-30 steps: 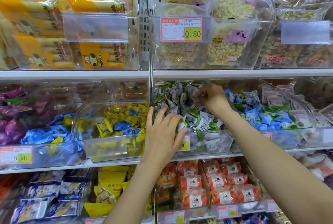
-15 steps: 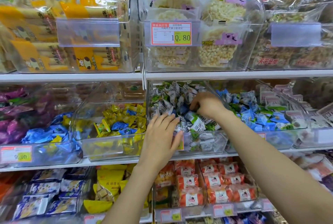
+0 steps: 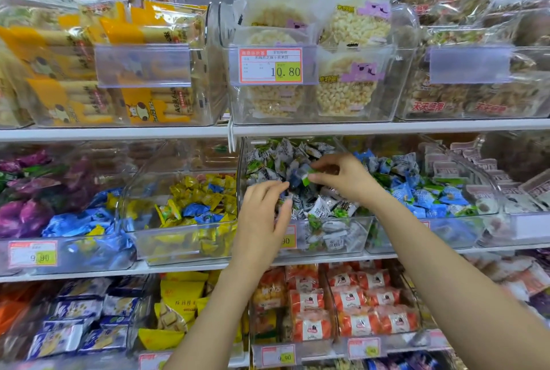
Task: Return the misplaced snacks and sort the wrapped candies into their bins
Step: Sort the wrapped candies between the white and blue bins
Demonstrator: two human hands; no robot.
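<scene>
A: In the head view, where were the hands?

B: Both were up at the middle shelf, over the clear bin of white-and-green candies. The right hand pinched a small candy with a blue body and a green end between thumb and fingertips, held just above the heap.

A: And the left hand?

B: The left hand lay against the front left of the same bin, fingers bent into the candies near the wall. I couldn't tell whether it gripped one; its fingertips were blurred and partly buried.

A: What sat beside that bin?

B: To the left, a bin of yellow candies with several blue candies mixed on top. Further left, a bin of blue packs and purple packs. To the right, a bin of blue-and-green candies, then pale wrapped bars.

A: And the other shelves?

B: Above, bins of yellow biscuit sticks, rice cakes behind a 10.80 price tag, and nut bars. Below, orange packets, yellow bags and blue-white packs.
</scene>
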